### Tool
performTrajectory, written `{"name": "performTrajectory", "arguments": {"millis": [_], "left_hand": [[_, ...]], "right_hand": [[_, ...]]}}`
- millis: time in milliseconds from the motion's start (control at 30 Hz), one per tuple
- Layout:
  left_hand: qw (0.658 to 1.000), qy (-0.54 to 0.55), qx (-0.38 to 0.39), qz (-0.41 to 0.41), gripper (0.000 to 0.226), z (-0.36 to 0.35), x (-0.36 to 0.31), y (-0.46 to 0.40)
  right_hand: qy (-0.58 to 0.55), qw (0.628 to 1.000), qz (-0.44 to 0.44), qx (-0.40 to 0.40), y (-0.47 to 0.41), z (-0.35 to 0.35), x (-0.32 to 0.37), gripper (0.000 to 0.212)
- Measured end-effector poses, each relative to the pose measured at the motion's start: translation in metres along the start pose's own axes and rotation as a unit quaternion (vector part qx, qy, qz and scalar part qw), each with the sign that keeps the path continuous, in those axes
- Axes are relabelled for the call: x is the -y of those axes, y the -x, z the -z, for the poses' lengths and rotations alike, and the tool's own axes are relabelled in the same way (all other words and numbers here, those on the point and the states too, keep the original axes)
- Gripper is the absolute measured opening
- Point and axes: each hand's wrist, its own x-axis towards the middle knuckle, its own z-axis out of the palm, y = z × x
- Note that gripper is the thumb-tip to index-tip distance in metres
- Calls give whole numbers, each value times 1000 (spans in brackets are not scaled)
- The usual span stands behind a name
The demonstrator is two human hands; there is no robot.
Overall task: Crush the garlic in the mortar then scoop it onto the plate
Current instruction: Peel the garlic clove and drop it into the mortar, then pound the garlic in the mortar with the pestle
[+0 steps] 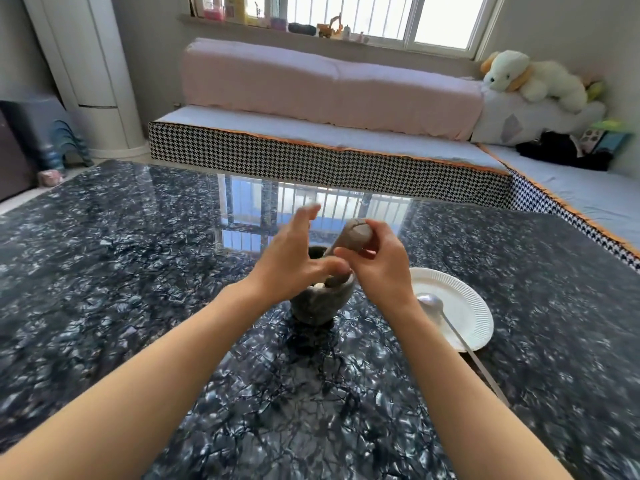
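Grey mortar [320, 303], white plate [465, 306], black-marbled table [138, 271]

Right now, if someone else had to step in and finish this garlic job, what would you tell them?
Right hand: gripping the stone pestle near its top; the lower end sits in the mortar.
Left hand: open, fingers spread, hovering over the mortar's rim, holding nothing.
Garlic: pale pieces visible inside the mortar; how crushed they are I cannot tell.
Plate: white paper plate to the right of the mortar, no garlic on it. The spoon rests with its bowl on the plate, handle trailing toward you.
Left: finish crushing, take the spoon, scoop the garlic onto the plate.
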Motion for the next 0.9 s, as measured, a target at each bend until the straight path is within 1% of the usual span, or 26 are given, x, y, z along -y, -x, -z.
{"name": "performTrajectory", "arguments": {"millis": [67, 100, 167, 233, 300, 433, 633, 700, 767, 833, 900], "left_hand": [[994, -71, 74, 39, 114, -7, 13, 2], [990, -87, 96, 51, 119, -10, 17, 3], [988, -91, 115, 54, 124, -14, 22, 2], [989, -98, 102, 44, 123, -16, 25, 1], [990, -111, 84, 31, 118, -16, 25, 1], [990, -118, 71, 11, 115, -17, 21, 14], [993, -85, 83, 3, 123, -23, 2, 55], [993, -75, 87, -6, 126, -25, -5, 70], [995, -42, 93, -4, 129, -28, -10, 82], [996, 6, 88, 10, 131, -29, -11, 88], [996, 31, 88, 17, 133, -30, -14, 89]], "right_hand": [[-24, 999, -25, -22, 2, 0, -6, 49], [-34, 999, -28, -28, 4, -1, -8, 50], [-47, 998, -28, -33, 7, -3, -9, 47], [-54, 998, -28, -28, 10, -4, -10, 45], [-61, 997, -28, -25, 13, -4, -10, 44], [-75, 997, -34, -12, 22, 2, -11, 44], [-94, 994, -50, 13, 45, 11, -4, 42], [-113, 992, -47, 32, 54, 15, 1, 39], [-142, 987, -45, 57, 62, 18, 9, 36], [-149, 986, -36, 61, 65, 18, 12, 29], [-151, 986, -45, 59, 68, 15, 17, 13]]}}
